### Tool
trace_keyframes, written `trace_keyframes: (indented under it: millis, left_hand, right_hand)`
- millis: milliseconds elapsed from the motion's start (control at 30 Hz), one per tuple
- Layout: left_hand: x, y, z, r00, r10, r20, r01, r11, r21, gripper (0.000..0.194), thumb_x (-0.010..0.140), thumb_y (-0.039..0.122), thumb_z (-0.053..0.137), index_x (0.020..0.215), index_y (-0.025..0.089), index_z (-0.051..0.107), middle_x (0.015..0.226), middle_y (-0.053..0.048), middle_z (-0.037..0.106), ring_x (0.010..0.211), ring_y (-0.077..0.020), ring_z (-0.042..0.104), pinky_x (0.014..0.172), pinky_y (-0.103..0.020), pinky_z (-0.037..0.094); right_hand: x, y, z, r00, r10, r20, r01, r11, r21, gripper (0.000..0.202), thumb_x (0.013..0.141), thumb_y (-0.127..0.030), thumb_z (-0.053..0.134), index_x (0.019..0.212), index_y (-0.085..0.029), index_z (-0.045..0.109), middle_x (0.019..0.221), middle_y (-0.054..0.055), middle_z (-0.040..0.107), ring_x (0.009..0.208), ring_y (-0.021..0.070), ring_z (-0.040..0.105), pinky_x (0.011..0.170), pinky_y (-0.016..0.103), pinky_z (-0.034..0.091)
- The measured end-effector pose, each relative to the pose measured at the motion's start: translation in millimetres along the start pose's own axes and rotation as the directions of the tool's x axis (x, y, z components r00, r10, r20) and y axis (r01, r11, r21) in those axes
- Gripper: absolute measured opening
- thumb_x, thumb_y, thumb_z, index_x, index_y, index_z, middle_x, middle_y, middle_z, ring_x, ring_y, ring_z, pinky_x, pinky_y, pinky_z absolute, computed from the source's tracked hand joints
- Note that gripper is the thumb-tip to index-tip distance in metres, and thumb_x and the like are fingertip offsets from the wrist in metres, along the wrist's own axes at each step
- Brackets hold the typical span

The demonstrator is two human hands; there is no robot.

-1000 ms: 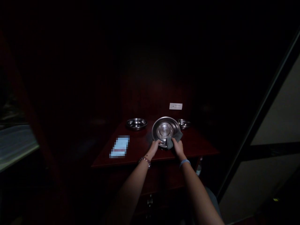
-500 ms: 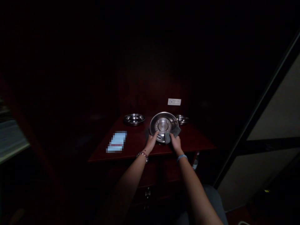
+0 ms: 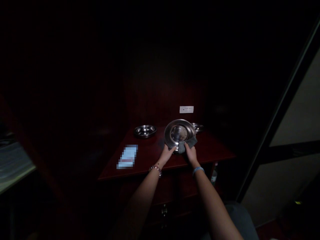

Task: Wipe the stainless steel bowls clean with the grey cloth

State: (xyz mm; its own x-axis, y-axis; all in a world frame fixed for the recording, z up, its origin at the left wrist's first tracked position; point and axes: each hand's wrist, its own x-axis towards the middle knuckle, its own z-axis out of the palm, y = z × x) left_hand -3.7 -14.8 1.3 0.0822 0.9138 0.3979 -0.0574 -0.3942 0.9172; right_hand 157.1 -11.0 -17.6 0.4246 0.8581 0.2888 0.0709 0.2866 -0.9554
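A shiny steel bowl (image 3: 179, 131) is tilted up so that its inside faces me, above the dark red desk (image 3: 147, 156). My left hand (image 3: 167, 155) grips its lower left rim, thumb on the inner side and the other fingers hidden behind. At the lower right rim, my right hand (image 3: 190, 154) is closed on a grey cloth (image 3: 187, 145) that lies over the bowl's edge. Two more steel bowls rest on the desk: one (image 3: 145, 131) to the left, and another (image 3: 198, 127) at the right, partly covered by the held bowl.
A blurred, pale blue rectangle (image 3: 127, 156) lies on the desk's left side. On the back wall is a white power socket (image 3: 186, 109). Below the desk are a drawer handle (image 3: 164, 210) and a bottle (image 3: 214, 175) at the right. The surroundings are very dark.
The held bowl has shifted slightly right in view and turned a little. My left thumb has moved from the bowl's inside toward its lower rim. The whole view has shifted slightly too.
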Motion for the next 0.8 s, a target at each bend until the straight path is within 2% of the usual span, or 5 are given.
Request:
trace_keyframes:
  millis: [200,467,600,800]
  left_hand:
    - [-2.2,5.4,0.5,0.997,-0.036,-0.068,0.033,0.998,-0.045,0.057,0.077,0.020,0.070,0.131,0.016,0.053,0.143,-0.015,0.056,0.135,-0.0257,0.049,0.118,-0.039,0.027]
    - [-2.2,10.0,1.0,0.996,-0.053,-0.075,0.049,0.998,-0.044,0.051,0.078,0.016,0.067,0.127,0.016,0.054,0.142,-0.014,0.057,0.131,-0.0229,0.053,0.115,-0.035,0.032]
    - [0.7,4.3,0.6,0.997,-0.024,-0.073,0.022,0.999,-0.024,0.050,0.078,0.018,0.068,0.126,0.016,0.055,0.140,-0.014,0.059,0.131,-0.0234,0.053,0.115,-0.037,0.032]
    - [3.3,-0.2,2.9,0.997,0.009,-0.083,-0.009,1.000,-0.005,0.052,0.078,0.032,0.074,0.125,0.016,0.057,0.134,-0.015,0.063,0.125,-0.0246,0.059,0.111,-0.039,0.038]
  right_hand:
    - [-2.2,-3.9,-0.7,1.000,-0.014,0.018,0.015,1.000,-0.021,0.044,0.079,-0.048,0.061,0.098,-0.011,0.074,0.102,0.015,0.077,0.099,0.0277,0.072,0.087,0.032,0.052]
    - [-2.3,-4.3,-1.3,0.998,-0.037,0.043,0.037,0.999,0.014,0.043,0.079,-0.047,0.062,0.100,-0.011,0.073,0.104,0.015,0.076,0.100,0.0275,0.071,0.090,0.034,0.051]
    - [-2.0,-4.6,-0.9,0.999,-0.033,0.037,0.033,0.999,-0.005,0.042,0.078,-0.047,0.061,0.097,-0.011,0.073,0.101,0.014,0.077,0.098,0.0279,0.071,0.088,0.033,0.051]
    - [-2.0,-6.4,0.5,0.999,-0.036,0.015,0.036,0.999,0.006,0.042,0.079,-0.047,0.060,0.097,-0.011,0.073,0.099,0.014,0.077,0.097,0.0261,0.071,0.087,0.032,0.052]
